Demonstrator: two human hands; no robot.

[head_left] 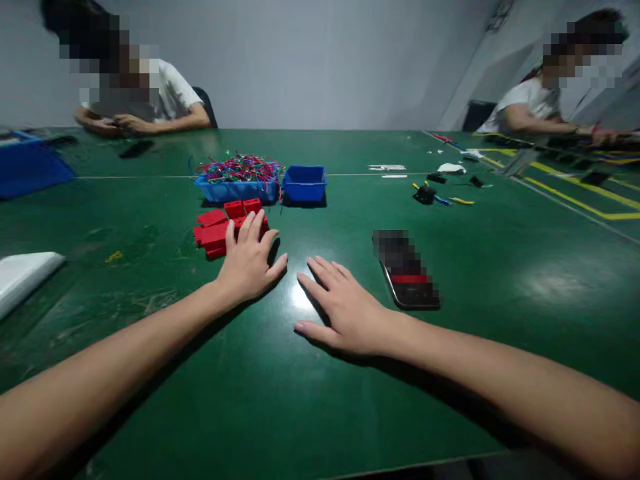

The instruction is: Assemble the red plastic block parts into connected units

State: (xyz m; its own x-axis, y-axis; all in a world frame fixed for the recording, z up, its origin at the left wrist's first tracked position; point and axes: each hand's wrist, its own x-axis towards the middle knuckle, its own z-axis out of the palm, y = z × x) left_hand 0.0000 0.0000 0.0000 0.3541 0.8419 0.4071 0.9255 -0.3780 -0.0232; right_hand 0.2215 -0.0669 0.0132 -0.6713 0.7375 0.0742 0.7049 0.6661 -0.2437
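My left hand (246, 260) is open, its spread fingertips over the near right side of a cluster of red block-shaped pieces (214, 235). Part of the cluster is hidden behind those fingers, and I cannot tell whether they touch it. My right hand (347, 310) lies open, palm down on the green table (280, 400), with nothing in it. To the right of that hand is a black phone (407, 273), flat on the table. Behind the red pieces stands a blue tray (240, 192) heaped with thin red, blue and green wires (243, 167). A smaller blue bin (305, 185) stands beside it.
Far left are a large blue bin (33, 167) and a white object (27, 277). Several small black, yellow and blue parts (426, 193) lie at the back right, near silver tweezer-like tools (387, 167). Two people (173, 93) (535, 103) sit across the table.
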